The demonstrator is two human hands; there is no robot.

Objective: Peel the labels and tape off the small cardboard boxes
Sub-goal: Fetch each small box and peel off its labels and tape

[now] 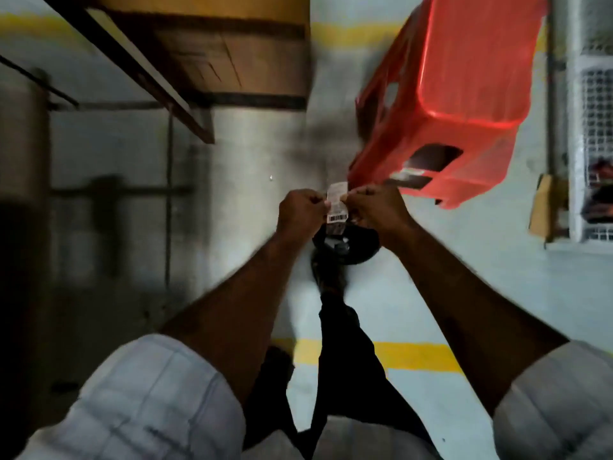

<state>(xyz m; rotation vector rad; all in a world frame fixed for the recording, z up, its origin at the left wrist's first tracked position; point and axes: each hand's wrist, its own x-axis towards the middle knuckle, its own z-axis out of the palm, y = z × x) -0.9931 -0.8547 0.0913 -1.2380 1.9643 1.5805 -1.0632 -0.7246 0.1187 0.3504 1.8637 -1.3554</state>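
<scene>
A white barcode label (336, 207) hangs between my two hands at the middle of the head view. My left hand (300, 214) pinches its left edge with curled fingers. My right hand (378, 209) pinches its right edge the same way. Both arms stretch forward over the floor. A large cardboard box (212, 51) stands at the upper left, beside a dark shelf beam. No small cardboard box shows near my hands. The picture is blurred.
A red plastic stool (454, 104) stands at the upper right, just beyond my right hand. A black round object (358, 247) lies on the floor under my hands. A white wire rack (593, 154) lines the right edge. Yellow lines cross the grey floor (414, 356).
</scene>
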